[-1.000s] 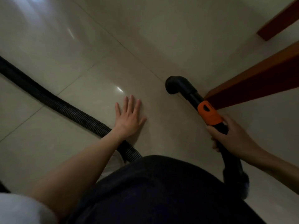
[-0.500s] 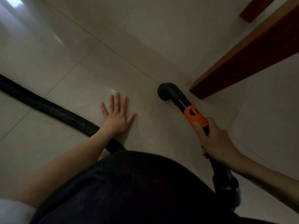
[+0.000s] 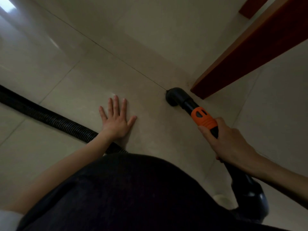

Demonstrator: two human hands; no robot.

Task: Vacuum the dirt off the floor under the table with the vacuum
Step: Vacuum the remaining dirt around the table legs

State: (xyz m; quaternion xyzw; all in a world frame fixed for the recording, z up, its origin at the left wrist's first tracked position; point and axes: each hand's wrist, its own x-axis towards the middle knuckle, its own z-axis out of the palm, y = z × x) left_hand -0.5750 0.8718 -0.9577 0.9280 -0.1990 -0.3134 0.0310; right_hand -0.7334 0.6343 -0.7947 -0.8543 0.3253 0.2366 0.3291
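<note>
Vacuum wand (image 3: 191, 104) first: we see its black elbow nozzle set down on the pale tiled floor (image 3: 133, 39) right of centre, just beside the foot of the reddish-brown table leg (image 3: 246, 52) that slants in from the upper right. Our right hand (image 3: 228, 144) curls its fingers round the black tube just below the orange collar (image 3: 203, 119). Our left hand (image 3: 116, 120) lies flat on the tile at centre with fingers straight and spread, while the ribbed black hose (image 3: 50, 117) runs from the left edge under that wrist.
</note>
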